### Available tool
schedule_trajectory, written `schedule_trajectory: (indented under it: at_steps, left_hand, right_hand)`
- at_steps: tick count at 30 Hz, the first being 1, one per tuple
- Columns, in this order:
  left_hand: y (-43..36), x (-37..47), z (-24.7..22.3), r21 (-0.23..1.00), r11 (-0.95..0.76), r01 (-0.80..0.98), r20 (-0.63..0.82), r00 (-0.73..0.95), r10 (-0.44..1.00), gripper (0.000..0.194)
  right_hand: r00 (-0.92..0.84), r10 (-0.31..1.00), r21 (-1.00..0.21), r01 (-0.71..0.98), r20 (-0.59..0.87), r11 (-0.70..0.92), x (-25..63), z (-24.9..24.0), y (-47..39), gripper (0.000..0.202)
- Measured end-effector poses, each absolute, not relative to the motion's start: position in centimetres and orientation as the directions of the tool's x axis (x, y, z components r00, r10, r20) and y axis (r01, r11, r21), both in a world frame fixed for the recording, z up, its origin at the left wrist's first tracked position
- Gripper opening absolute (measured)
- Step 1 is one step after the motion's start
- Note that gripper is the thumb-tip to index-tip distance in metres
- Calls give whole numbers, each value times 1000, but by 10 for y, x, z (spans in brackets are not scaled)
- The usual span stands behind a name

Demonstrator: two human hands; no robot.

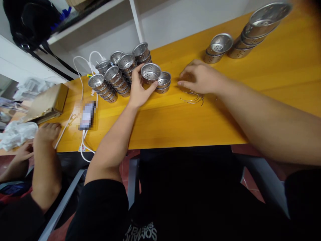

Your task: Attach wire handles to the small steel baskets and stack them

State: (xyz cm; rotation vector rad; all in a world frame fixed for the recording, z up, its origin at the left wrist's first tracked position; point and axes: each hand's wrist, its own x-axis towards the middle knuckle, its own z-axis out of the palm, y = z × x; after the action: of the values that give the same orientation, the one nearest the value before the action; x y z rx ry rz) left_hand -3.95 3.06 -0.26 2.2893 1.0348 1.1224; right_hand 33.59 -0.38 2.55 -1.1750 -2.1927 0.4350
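Note:
My left hand [140, 92] is closed around a perforated metal cup [150, 74], thumb on its near side and fingers on its far side. Just right of it stands a short stack of similar cups [164, 82]. Taller stacks of these cups [114, 75] stand close together to the left, behind my left hand. My right hand [198, 77] is low over thin curved metal wires [194, 98] on the table. Its thumb and fingers are apart, with a gap between them; the palm side is hidden.
More stacked cups [240, 48] stand at the back right of the yellow table [175, 127]. A phone [87, 115] with white cables lies to the left. Beyond it are a cardboard box [47, 102], plastic bags [18, 134] and another person's arm [47, 154]. A white shelf [100, 16] is behind.

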Motion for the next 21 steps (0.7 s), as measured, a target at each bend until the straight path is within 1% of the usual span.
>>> schedule_trajectory:
  at_steps: [3,5,7,9,11,14,16,18,21]
  left_hand:
    - [43,-38,-20,594,-686,421,577,372,727,133]
    - [49,-39,-27,561,-713,420,583,411,701,129]
    - [51,-39,-30,549,-723,419,575,438,691,125]
    - [51,-38,-31,553,-722,415,568,447,691,122]
    - [50,-36,-32,557,-723,409,570,445,691,120]
    - [51,-35,-35,571,-716,402,576,426,698,120]
    - [53,-35,-37,581,-707,402,565,426,706,120]
    - [56,-36,-40,584,-705,402,554,436,709,120]
    - [59,-36,-43,586,-706,398,552,442,707,120]
  right_hand:
    - [-415,787,-550,563,457,617,324,30,-17,52]
    - [-430,758,-597,468,490,651,314,31,-26,63]
    - [-446,741,-635,392,502,665,305,30,-34,70]
    - [-451,728,-644,356,516,677,299,29,-38,72]
    - [-443,715,-633,345,541,693,297,29,-39,70]
    - [-450,675,-591,333,585,735,299,31,-36,65]
    - [-461,654,-568,331,600,754,300,31,-34,66]
    - [-449,670,-584,334,591,740,301,30,-32,70]
    - [-420,723,-649,331,548,685,301,27,-33,78]
